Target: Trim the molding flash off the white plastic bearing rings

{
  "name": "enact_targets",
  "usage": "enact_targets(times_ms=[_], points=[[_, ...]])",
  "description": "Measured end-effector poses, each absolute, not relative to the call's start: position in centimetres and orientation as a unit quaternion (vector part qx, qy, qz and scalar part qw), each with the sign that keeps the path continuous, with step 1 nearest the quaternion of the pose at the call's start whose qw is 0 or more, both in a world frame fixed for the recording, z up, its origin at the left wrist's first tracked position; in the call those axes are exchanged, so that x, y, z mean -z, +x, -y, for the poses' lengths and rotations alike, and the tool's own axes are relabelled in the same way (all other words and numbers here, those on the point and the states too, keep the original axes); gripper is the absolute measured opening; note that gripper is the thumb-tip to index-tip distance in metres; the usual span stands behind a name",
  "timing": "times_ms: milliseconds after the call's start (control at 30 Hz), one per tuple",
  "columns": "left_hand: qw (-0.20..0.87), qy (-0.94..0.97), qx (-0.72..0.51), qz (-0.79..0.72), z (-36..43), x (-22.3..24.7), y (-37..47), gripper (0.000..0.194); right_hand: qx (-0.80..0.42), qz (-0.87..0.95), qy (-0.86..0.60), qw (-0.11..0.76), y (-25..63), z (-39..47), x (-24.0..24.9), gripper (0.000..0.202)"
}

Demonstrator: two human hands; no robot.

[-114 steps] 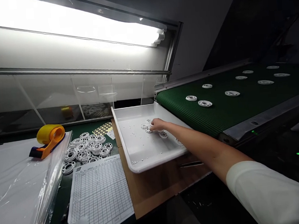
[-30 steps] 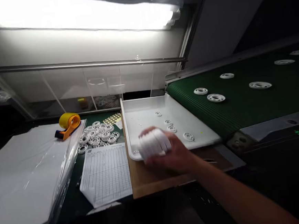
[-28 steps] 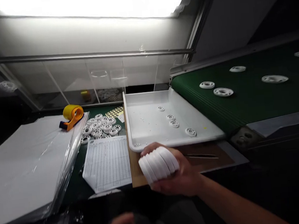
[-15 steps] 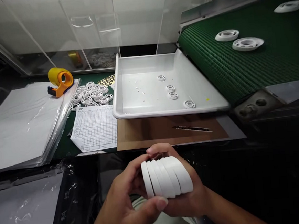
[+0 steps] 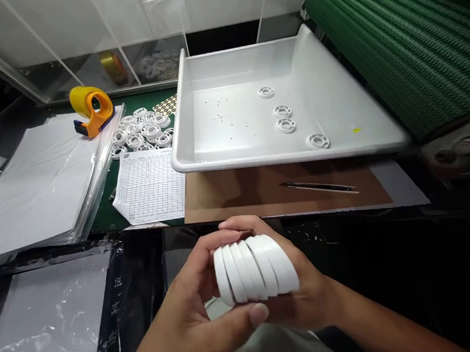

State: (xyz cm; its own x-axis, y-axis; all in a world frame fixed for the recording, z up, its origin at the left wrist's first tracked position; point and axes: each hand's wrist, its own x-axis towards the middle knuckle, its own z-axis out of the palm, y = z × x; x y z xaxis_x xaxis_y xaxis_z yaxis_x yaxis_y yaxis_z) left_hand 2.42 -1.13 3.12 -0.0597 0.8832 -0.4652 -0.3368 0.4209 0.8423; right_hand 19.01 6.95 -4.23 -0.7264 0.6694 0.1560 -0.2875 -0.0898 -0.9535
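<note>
A row of several white rings (image 5: 252, 269), pressed face to face, is held between my two hands in front of the table edge. My left hand (image 5: 206, 297) wraps round the left end, its thumb along the bottom. Around the right end and the back curls my right hand (image 5: 304, 279), its fingertips near the left fingers at the top. Inside the white tray (image 5: 250, 161) lie several loose white rings (image 5: 282, 111) and small white crumbs. Another pile of white rings (image 5: 150, 130) sits on the green table top, left of the tray.
A green conveyor belt (image 5: 403, 38) with white rings stands at the right. Tweezers (image 5: 319, 186) lie on brown board (image 5: 236, 197). At the left are a printed form (image 5: 150, 188), a tape dispenser (image 5: 94, 111) and stacked white sheets (image 5: 27, 181).
The view has shifted, so the tray and belt appear larger and higher. Both hands still hold the row of rings, which is fanned slightly differently.
</note>
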Motion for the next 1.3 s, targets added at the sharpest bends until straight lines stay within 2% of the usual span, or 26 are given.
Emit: enact_targets(times_ms=[100, 300, 400, 567, 767, 833, 1000, 1133, 1300], points=[[0.647, 0.232, -0.471, -0.553, 0.7, -3.0, 2.5, 0.052, -0.669, 0.635, -0.185, 0.340, 19.4, -7.1, 3.5, 0.077], [0.576, 0.288, -0.487, -0.590, 0.3, -2.7, 2.9, 0.036, -0.605, 0.701, -0.177, 0.333, 19.6, -7.6, 3.4, 0.082], [0.558, 0.294, -0.470, -0.617, 0.2, -2.9, 3.0, 0.045, -0.620, 0.704, -0.154, 0.309, 19.8, -7.9, 3.8, 0.083], [0.567, 0.281, -0.435, -0.640, 0.1, -3.0, 2.8, 0.054, -0.671, 0.659, -0.153, 0.303, 19.5, -8.1, 4.0, 0.073], [0.599, 0.311, -0.469, -0.571, 0.7, -1.7, 1.6, 0.058, -0.633, 0.685, -0.151, 0.328, 19.1, -8.0, 3.8, 0.059], [0.605, 0.326, -0.474, -0.551, 0.8, -1.4, 1.5, 0.054, -0.616, 0.698, -0.157, 0.329, 19.1, -8.0, 3.8, 0.060], [0.574, 0.273, -0.476, -0.607, 0.7, -2.0, 2.3, 0.048, -0.641, 0.685, -0.169, 0.302, 19.1, -8.0, 3.6, 0.075], [0.612, 0.247, -0.491, -0.568, 0.7, -2.2, 2.2, 0.048, -0.659, 0.684, -0.147, 0.275, 19.3, -8.3, 3.3, 0.082], [0.616, 0.328, -0.490, -0.522, 1.3, -1.8, 1.2, 0.031, -0.709, 0.652, -0.142, 0.228, 19.7, -8.7, 3.0, 0.090]])
